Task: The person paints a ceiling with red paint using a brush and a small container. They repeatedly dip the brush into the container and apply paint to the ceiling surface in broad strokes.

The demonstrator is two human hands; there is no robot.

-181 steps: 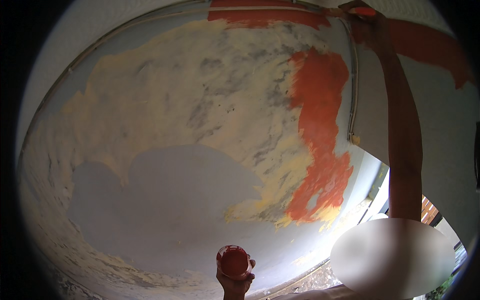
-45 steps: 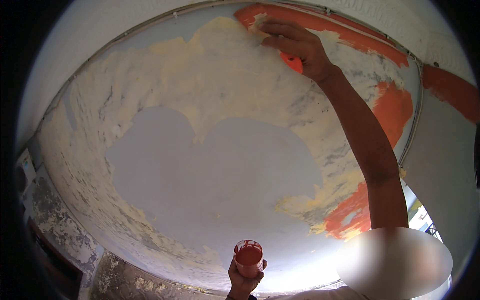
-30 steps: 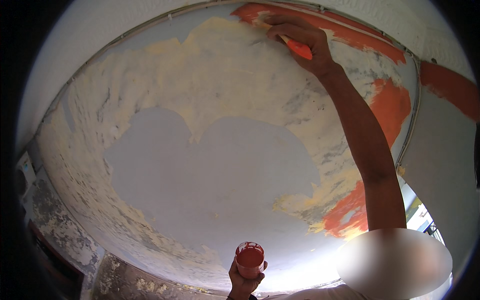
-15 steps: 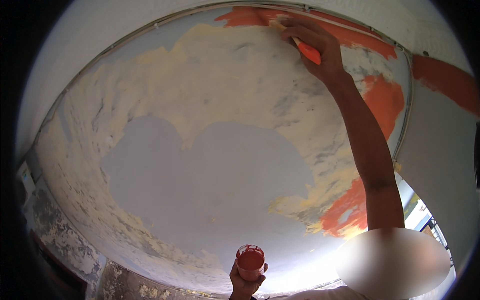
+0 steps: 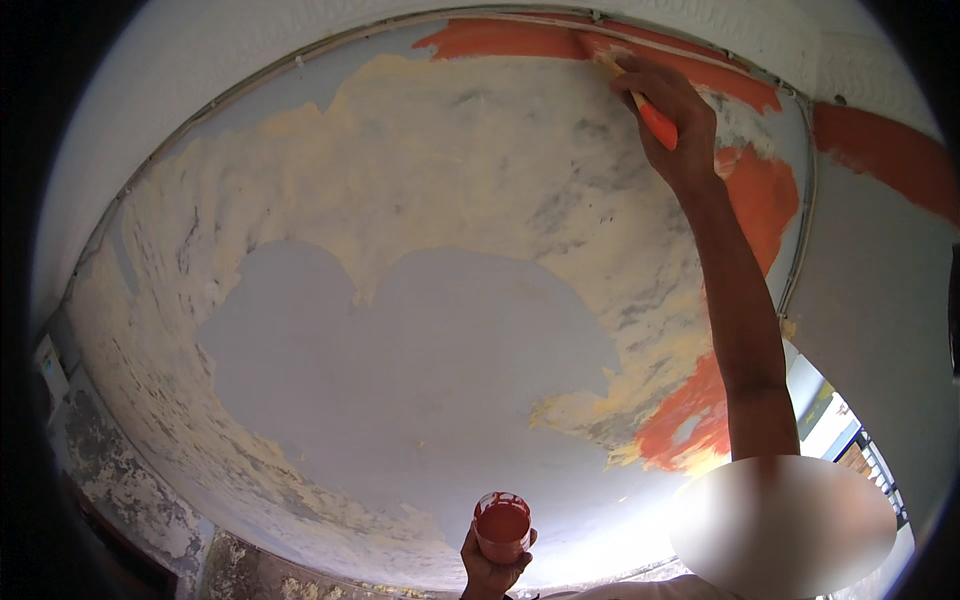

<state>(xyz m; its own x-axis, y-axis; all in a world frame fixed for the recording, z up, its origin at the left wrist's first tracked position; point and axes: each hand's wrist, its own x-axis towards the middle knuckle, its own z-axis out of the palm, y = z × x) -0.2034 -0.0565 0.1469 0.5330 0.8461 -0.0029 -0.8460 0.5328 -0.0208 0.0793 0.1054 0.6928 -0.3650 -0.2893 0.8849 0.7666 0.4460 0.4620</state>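
Note:
High up, right of the middle, my right hand (image 5: 685,125) is closed round a paintbrush (image 5: 657,124) with a pale wooden neck and an orange handle end. The bristles meet the lower edge of an orange-red paint band (image 5: 500,40) along the top of the wall; fingers partly hide the brush. Low in the view, my left hand (image 5: 488,575) wraps round a clear cup (image 5: 503,532) of red-orange paint, its inner rim smeared. The cup stays well apart from the wall paint.
The wall (image 5: 430,150) is patched in cream and grey around a smooth grey area (image 5: 420,350). Pipes or cables (image 5: 380,45) run along its top edge. More orange patches (image 5: 762,205) lie at the right. A bright opening (image 5: 835,420) shows at lower right, peeling plaster (image 5: 120,460) at lower left.
My right hand has moved right and slightly down with the paintbrush. Orange paint now covers more of the band's lower edge behind it. The left hand holds the cup almost unchanged.

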